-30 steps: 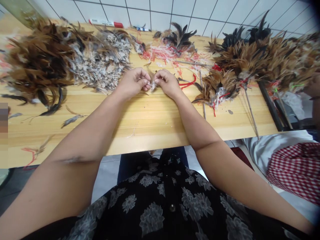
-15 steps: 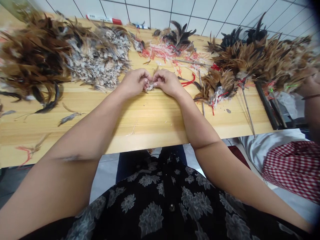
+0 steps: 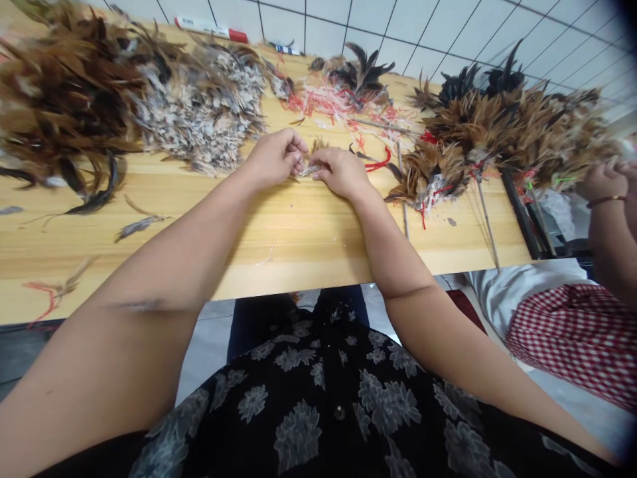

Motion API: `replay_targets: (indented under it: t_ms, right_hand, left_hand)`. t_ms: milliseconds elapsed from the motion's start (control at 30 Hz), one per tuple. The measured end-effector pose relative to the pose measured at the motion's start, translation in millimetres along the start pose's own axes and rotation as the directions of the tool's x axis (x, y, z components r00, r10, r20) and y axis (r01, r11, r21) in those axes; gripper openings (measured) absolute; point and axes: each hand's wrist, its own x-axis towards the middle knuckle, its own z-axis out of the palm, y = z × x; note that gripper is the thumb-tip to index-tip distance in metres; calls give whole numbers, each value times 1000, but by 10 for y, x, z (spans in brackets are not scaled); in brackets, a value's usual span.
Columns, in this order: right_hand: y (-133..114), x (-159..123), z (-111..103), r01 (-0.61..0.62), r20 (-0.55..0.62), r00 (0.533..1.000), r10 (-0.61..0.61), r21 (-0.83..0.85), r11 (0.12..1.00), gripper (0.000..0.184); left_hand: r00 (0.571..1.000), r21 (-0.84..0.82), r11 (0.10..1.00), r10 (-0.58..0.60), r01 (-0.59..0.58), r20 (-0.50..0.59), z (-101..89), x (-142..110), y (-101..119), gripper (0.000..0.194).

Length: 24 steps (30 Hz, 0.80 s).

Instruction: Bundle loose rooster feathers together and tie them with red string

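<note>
Two forearms (image 3: 199, 232) run out past a black floral shirt (image 3: 298, 431), over the near edge of the wooden table (image 3: 303, 259). From where I sit: loose grey feather (image 3: 139, 227) on the wood, left of the arms, well apart from the work.

Further in, the small feather tuft (image 3: 309, 170) sits between the fingertips, just above or on the wood, can't tell which. Right hand (image 3: 342, 171) pinches it, thumb against curled fingers. Left hand (image 3: 275, 158) is curled right beside it; I can't tell if its fingertips grip anything. Hands near each other, not pressed together.

My call for doing this well: hold the quill ends firmly with the right, light touch from the left, line the ends up, don't crush the vanes. Keep it low; tufts this light probably scatter easily.

Right of the hands, red cord (image 3: 382, 159), then a tied feather bundle (image 3: 432, 174). Left, grey-white feather pile (image 3: 199, 116), brown feather pile (image 3: 64, 99) beyond it. Far right, a co-worker's hand (image 3: 602, 182). Furthest back, pink-white strands (image 3: 323, 99), red-capped marker (image 3: 212, 30), tiled wall (image 3: 328, 26).
</note>
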Motion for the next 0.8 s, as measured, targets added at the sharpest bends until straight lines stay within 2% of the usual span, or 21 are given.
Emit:
replay_targets:
  t_ms: [133,300,500,800]
  right_hand:
    - [-35,-12,31,-11,-40,999,8,-80,997,30]
    - [-44,-17,56,-4,-75,997,-8,-155,988,32]
    - [-44,-22,17,39,-81,995,-56,-198,979,33]
    - [-52,4,2,28,-72,996,-45,-219,975,35]
  left_hand:
    - [1000,2,1000,6,-6,-2,3,1,1,22]
    - [1000,57,998,26,-25,-18,6,19,-6,17]
    - [996,153,984,92,-88,-19,-1,63,-54,27]
    - [989,211,966,149,-147,5,-64,63,-96,13]
